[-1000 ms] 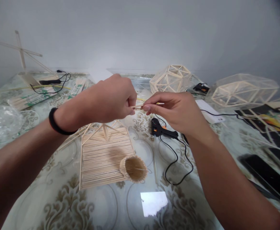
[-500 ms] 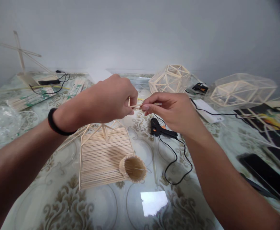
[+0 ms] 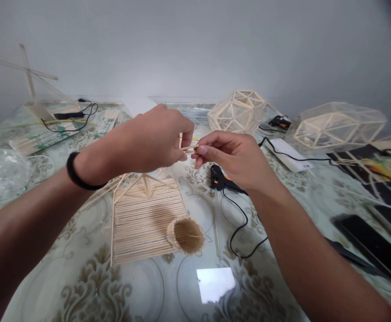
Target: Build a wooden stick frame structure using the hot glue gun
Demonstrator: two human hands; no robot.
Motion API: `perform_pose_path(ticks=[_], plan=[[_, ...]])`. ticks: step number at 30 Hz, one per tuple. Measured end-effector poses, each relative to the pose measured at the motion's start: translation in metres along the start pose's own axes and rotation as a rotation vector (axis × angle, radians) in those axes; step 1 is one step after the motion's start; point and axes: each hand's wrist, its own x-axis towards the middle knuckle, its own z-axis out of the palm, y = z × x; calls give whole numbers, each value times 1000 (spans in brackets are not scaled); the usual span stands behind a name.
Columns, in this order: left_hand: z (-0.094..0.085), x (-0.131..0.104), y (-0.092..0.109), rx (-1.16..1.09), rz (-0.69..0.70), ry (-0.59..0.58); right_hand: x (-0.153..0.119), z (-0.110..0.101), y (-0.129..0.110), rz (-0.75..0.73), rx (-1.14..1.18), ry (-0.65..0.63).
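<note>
Thin wooden sticks (image 3: pixel 189 147) bridge the gap between my two hands, above the table. My left hand (image 3: pixel 158 138), wearing a black wristband, is closed on their left end, fingertips partly hidden behind the hand. Thumb and fingers of my right hand (image 3: pixel 230 154) pinch the right end. Below my left hand lies a square panel of sticks (image 3: pixel 138 232) with a small stick frame (image 3: pixel 145 184) at its far edge. A round stick cup (image 3: pixel 188 235) rests tilted at the panel's right corner. The black glue gun (image 3: pixel 219 178) lies beneath my right hand, partly covered.
At the back stand a faceted stick model (image 3: pixel 237 112) and a longer one (image 3: pixel 339 125). Stick packs (image 3: pixel 48 136) and a cross-shaped stick model (image 3: pixel 27 69) are at left. A white box (image 3: pixel 289 154), cables and a black phone-like object (image 3: pixel 369 243) lie right.
My right hand has shifted slightly left along the sticks, and its forearm now covers more of the glue gun and its cable. My left hand has barely moved.
</note>
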Motion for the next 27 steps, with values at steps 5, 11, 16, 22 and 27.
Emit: perform_pose_path(ticks=[5, 11, 16, 22, 27], plan=[[-1, -1, 0, -17, 3, -1, -1, 2, -1, -18, 16, 19], [-3, -2, 2, -69, 19, -5, -2, 3, -3, -18, -47, 43], [-5, -2, 3, -56, 16, -24, -4, 4, -2, -5, -59, 60], [-6, 0, 5, -35, -6, -42, -6, 4, -1, -13, -12, 58], [-5, 1, 6, -10, 13, -40, -7, 6, 0, -29, -64, 98]])
